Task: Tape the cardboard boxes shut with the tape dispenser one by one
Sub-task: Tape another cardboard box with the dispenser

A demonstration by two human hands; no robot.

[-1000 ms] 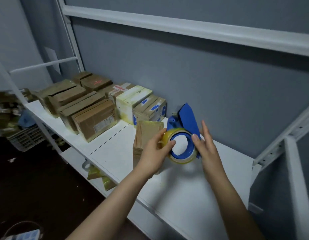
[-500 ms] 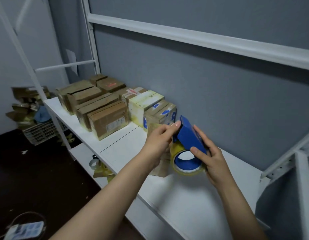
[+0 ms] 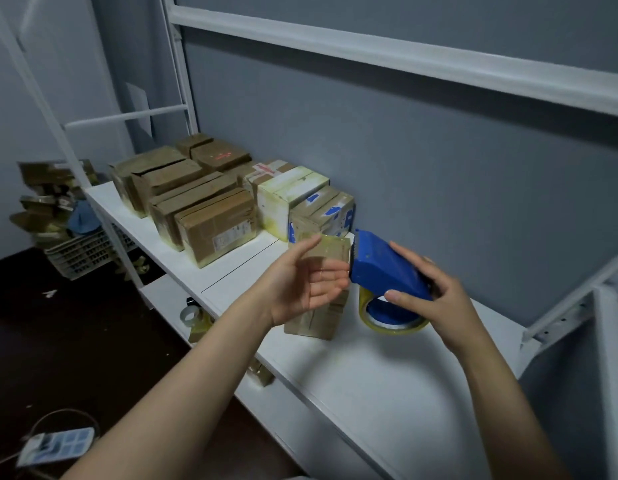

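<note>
Cardboard boxes (image 3: 217,223) line white shelf (image 3: 370,375) against grey wall (image 3: 404,150).

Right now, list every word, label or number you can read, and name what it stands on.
Nothing here reads clearly.
Red print on the rear cardboard box: blurred.
White shipping label on the front cardboard box: too small.
Blue markings on the rightmost cardboard box of the row: blurred.
Blue tape dispenser: no lettering visible.

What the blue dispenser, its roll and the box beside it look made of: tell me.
Tape dispenser: matte blue moulded shell, likely plastic. Tape roll: glossy yellowish translucent band, probably plastic film. Small box: dull brown creased faces, cardboard.
</note>
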